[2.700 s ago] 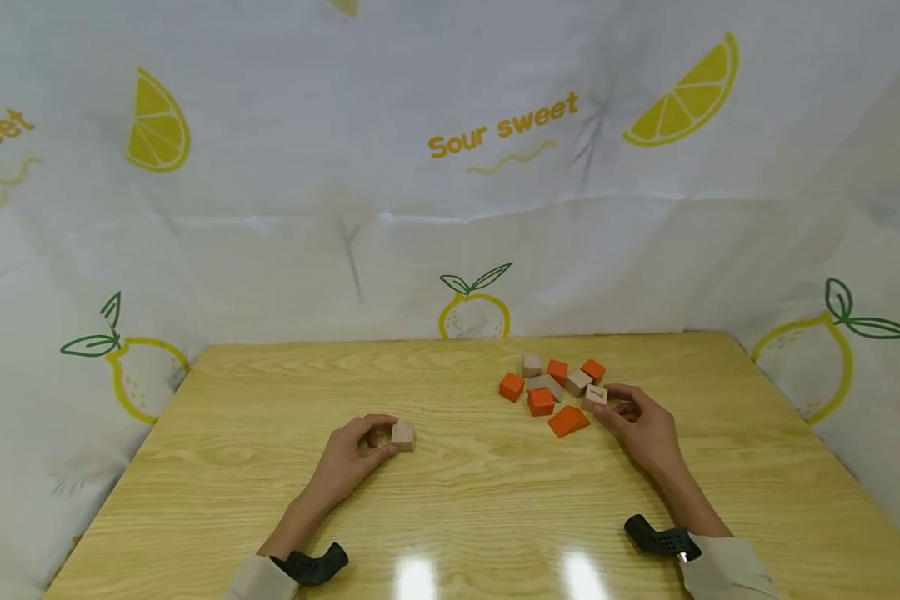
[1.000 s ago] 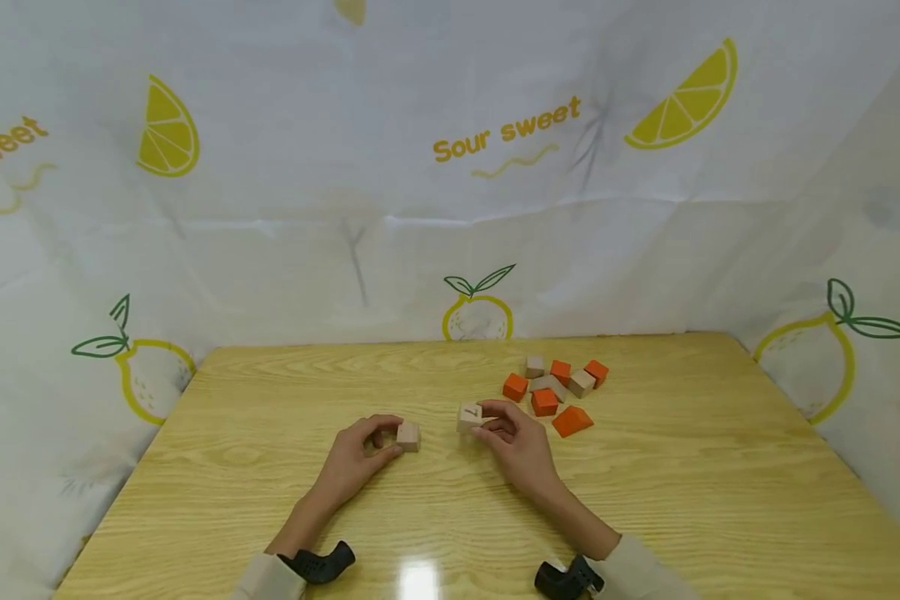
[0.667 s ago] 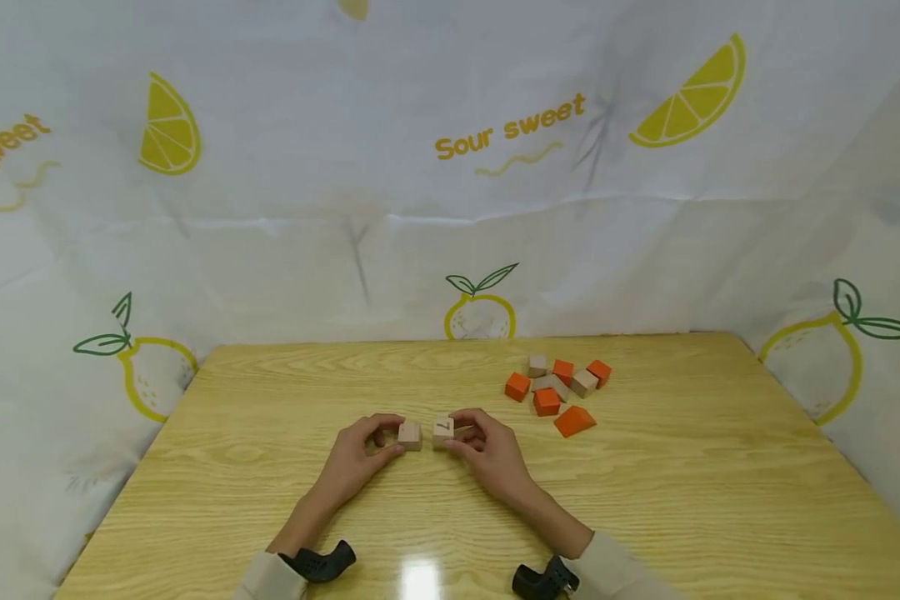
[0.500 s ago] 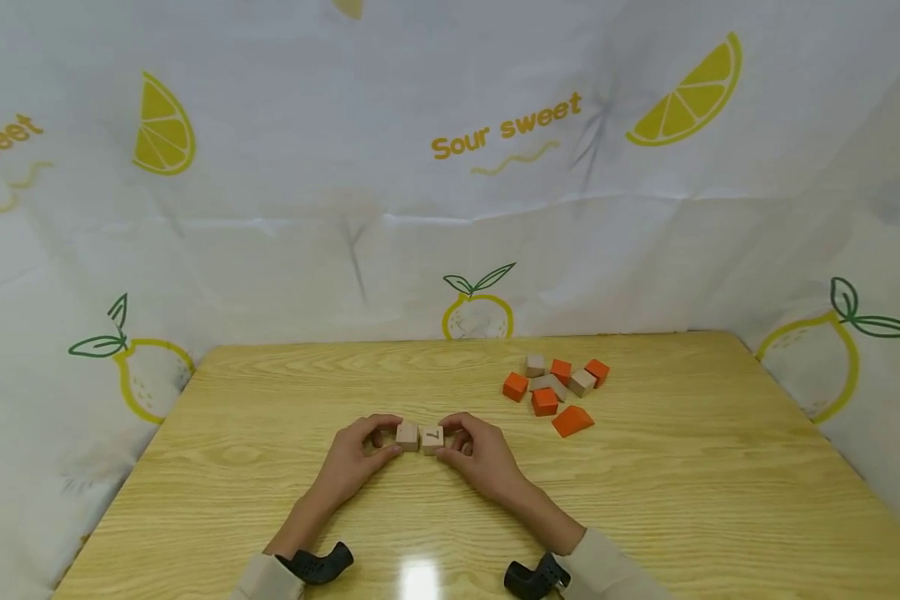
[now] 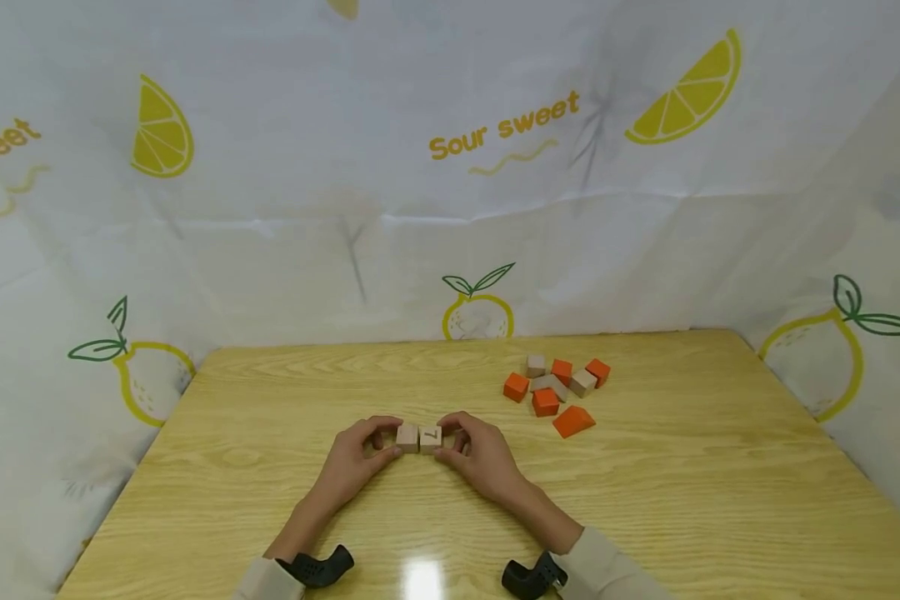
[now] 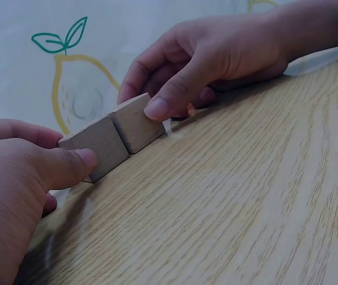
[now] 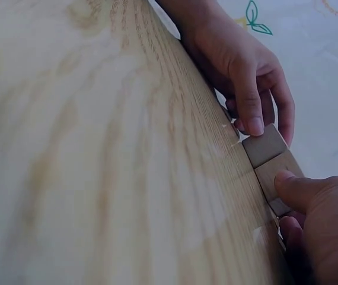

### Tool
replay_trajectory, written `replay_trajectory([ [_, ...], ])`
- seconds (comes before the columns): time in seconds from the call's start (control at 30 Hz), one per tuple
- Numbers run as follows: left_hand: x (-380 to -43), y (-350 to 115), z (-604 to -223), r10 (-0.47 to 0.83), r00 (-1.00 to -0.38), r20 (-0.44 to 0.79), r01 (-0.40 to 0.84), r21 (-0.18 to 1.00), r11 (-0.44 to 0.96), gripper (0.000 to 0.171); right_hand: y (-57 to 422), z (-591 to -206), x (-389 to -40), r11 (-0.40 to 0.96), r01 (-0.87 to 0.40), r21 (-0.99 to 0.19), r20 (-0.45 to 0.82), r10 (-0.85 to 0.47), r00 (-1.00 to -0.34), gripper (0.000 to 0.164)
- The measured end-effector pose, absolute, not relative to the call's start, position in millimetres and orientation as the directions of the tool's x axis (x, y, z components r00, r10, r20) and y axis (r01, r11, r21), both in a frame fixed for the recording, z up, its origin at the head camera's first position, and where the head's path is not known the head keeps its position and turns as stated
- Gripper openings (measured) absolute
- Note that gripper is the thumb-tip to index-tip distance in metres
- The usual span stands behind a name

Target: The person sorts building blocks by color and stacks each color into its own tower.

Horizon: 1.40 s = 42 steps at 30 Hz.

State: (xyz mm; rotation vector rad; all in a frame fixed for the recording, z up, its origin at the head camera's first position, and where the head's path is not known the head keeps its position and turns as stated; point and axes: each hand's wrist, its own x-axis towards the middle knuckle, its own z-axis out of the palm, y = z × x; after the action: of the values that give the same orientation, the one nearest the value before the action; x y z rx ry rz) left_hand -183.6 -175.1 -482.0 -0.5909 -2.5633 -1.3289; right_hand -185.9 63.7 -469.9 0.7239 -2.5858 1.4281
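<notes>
My left hand (image 5: 354, 457) pinches a plain wooden block (image 5: 407, 437) between thumb and fingers on the tabletop. From the other side, my right hand (image 5: 483, 454) pinches a second wooden block (image 5: 431, 439) with a dark 7 on its top face. The two blocks stand side by side, face against face, in a short row. In the left wrist view the thumb of each hand presses on the near side of its block, the plain block (image 6: 101, 151) on the left and the numbered block (image 6: 138, 124) on the right.
Right of the hands lies a loose group of blocks: several orange cubes (image 5: 545, 402), an orange wedge (image 5: 573, 422), wooden cubes (image 5: 582, 383) and a greyish angled block (image 5: 548, 385). The wood-grain table (image 5: 307, 383) ends at a white lemon-print sheet (image 5: 307, 275).
My right hand has carried the 7 block leftward from the group and set it against the plain block. The left hand has stayed in place, holding its block.
</notes>
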Motion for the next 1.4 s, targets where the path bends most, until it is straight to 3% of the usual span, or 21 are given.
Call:
replay_trajectory([
  [1.03, -183.0, -176.5, -482.6, 0.252, -0.909, 0.331, 0.416, 0.752, 0.511, 0.041, 58.2, -471.9, -187.0, 0.499, -0.452, -0.740, 0.306, -0.349, -0.886, 0.038],
  [1.23, -183.5, -175.8, -481.2, 0.255, -0.905, 0.340, 0.424, 0.742, 0.519, 0.041, 57.9, -469.7, -184.7, 0.416, -0.424, -0.804, 0.314, -0.308, -0.898, 0.046],
  [1.4, -184.3, -175.1, -482.6, 0.264, -0.900, 0.346, 0.435, 0.737, 0.518, 0.042, 63.2, -465.9, -185.6, 0.359, -0.478, -0.802, 0.411, -0.249, -0.877, 0.037],
])
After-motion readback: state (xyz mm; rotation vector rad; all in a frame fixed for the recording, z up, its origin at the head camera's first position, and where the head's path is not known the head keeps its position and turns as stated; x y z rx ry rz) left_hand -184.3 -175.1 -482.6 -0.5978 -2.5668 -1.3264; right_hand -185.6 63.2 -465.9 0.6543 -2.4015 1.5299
